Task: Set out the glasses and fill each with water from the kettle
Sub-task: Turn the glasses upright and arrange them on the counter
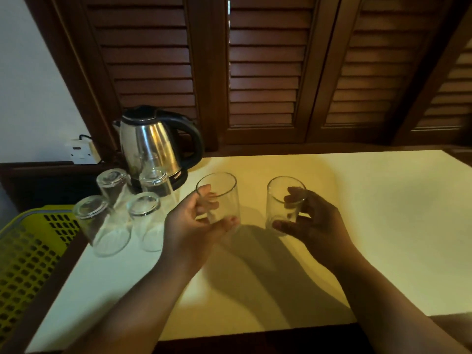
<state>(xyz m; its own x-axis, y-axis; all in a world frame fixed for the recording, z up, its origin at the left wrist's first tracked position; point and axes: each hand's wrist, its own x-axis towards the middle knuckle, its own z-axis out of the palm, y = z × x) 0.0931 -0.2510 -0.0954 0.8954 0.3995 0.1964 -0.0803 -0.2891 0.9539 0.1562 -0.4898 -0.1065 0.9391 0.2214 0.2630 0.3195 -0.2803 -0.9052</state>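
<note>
left hand (189,226) grips left glass (224,190), upright | right hand (316,223) grips right glass (277,200), upright; both mid tabletop (383,213) | four inverted glasses (102,223) at left edge before kettle (150,141) | handling: likely light, rigid, slick, breakable; hold round lower wall, set down softly

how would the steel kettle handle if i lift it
The kettle probably stays rigid: its body is shiny steel. Its black handle sits to one side, so it may tip spoutward if full. Being polished, it looks slippery.
</note>
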